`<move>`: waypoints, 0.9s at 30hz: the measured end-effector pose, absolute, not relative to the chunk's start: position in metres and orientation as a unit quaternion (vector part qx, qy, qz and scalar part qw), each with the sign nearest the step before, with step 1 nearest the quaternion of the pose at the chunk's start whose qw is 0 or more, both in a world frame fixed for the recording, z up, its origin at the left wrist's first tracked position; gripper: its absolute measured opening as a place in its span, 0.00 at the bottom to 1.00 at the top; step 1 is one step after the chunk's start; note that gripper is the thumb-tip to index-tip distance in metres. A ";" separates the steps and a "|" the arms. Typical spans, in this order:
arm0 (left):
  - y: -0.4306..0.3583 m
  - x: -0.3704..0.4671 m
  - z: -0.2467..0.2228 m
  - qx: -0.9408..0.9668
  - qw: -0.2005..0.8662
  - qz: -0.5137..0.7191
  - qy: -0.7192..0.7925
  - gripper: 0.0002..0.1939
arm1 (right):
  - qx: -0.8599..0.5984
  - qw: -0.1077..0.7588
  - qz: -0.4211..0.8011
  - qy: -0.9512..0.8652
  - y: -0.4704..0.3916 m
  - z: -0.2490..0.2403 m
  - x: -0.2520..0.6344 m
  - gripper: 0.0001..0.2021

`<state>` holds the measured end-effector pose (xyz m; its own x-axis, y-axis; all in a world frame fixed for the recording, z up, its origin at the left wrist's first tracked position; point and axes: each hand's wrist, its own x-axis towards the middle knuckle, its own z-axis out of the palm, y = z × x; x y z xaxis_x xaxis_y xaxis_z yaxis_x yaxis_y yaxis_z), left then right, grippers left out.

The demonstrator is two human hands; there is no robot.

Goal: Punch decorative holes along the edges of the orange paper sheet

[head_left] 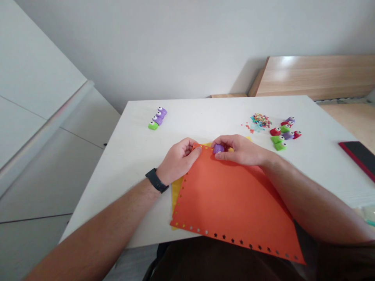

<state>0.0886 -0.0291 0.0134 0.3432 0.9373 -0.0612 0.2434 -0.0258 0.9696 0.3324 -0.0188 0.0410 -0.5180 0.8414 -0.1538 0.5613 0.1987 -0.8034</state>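
An orange sheet of paper (228, 199) lies at the table's front, its near corner hanging past the edge. Small star-shaped holes run along its left, near and part of its far border. My left hand (183, 158) pinches the sheet's far left corner, thumb on top. In my right hand (238, 150) is a purple craft punch (218, 149), gripped between thumb and fingers at the sheet's far edge. Beneath the orange sheet, a yellow sheet (175, 191) shows at the left and far side.
On the white table (117, 156), purple and green punches (158, 118) stand in a row at the far left. A heap of coloured paper bits (260, 121) lies far right, beside several more punches (285, 134). A dark red-edged device (359, 156) rests at the right edge.
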 end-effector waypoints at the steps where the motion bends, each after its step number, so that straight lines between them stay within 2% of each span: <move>1: -0.029 0.088 0.013 0.633 0.521 0.333 0.466 0.12 | -0.465 0.163 0.435 -0.754 -0.019 0.041 0.332 0.15; 11: -0.029 0.085 0.013 0.673 0.499 0.287 0.464 0.18 | -0.457 0.166 0.448 -0.750 -0.019 0.039 0.333 0.15; 27: -0.028 0.085 0.011 0.686 0.469 0.292 0.473 0.18 | -0.463 0.165 0.452 -0.744 -0.020 0.041 0.331 0.14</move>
<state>0.0847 -0.0282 0.0110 0.3826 0.9229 -0.0436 0.3758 -0.1123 0.9199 0.3310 -0.0198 0.0414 -0.5159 0.8392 -0.1721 0.5403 0.1629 -0.8256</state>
